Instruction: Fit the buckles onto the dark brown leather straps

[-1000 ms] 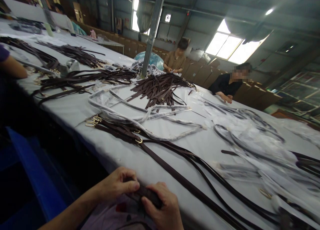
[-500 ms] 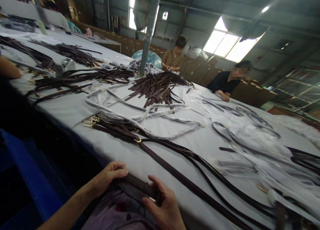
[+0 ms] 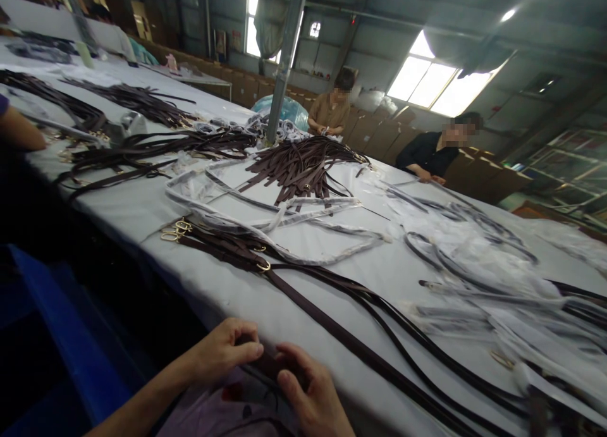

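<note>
My left hand and my right hand meet at the near edge of the white table, both pinching the end of a dark brown leather strap held over my lap. The strap end is mostly hidden between my fingers. Just beyond my hands, several long brown straps with gold buckles lie diagonally across the table.
A heap of brown straps lies at the table's middle beside a metal pole. Straps in clear plastic sleeves spread to the right. Two people work at the far side; another person's arm shows left. A blue bin stands below.
My hands spread apart along the strap half a second ago, then came back together, fingers closing on its end again.
</note>
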`<control>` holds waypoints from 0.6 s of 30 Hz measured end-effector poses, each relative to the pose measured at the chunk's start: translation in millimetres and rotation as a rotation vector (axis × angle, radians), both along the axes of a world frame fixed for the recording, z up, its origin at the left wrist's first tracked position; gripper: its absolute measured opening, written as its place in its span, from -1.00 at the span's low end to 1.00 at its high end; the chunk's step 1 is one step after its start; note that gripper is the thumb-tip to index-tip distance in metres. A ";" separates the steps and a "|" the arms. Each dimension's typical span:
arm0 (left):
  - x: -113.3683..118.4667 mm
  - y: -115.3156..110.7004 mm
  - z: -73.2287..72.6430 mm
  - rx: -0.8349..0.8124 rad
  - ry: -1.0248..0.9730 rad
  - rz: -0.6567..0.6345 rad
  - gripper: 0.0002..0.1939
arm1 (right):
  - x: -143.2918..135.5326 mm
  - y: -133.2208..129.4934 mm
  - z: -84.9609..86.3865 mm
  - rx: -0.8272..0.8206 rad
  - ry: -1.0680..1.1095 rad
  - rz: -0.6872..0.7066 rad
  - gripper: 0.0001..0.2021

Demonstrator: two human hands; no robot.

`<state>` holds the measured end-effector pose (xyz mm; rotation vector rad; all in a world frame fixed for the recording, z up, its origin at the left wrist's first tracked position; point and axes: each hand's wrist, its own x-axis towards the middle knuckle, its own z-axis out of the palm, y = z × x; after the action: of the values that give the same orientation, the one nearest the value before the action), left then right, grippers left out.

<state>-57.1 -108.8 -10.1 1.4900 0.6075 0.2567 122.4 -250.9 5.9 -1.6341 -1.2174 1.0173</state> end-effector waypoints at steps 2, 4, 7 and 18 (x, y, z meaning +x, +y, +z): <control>7.1 -6.1 6.3 0.038 0.023 -0.043 -0.74 | -6.3 0.2 -1.4 0.003 0.038 0.000 -0.72; 10.7 -9.6 10.8 -0.038 -0.021 -0.060 -0.84 | -10.3 -0.1 -3.0 -0.004 0.078 -0.069 -0.76; 8.8 -9.4 13.2 -0.150 -0.099 -0.133 -0.65 | -10.1 -1.3 -5.2 -0.034 0.111 -0.163 -0.72; -0.8 -1.1 0.4 0.043 0.127 -0.064 -0.72 | -3.1 -4.1 -16.7 -0.098 0.062 -0.174 -0.50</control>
<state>-57.9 -109.9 -9.7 1.5724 0.6578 0.1270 119.3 -254.9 -10.8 -1.7382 -0.9791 1.0230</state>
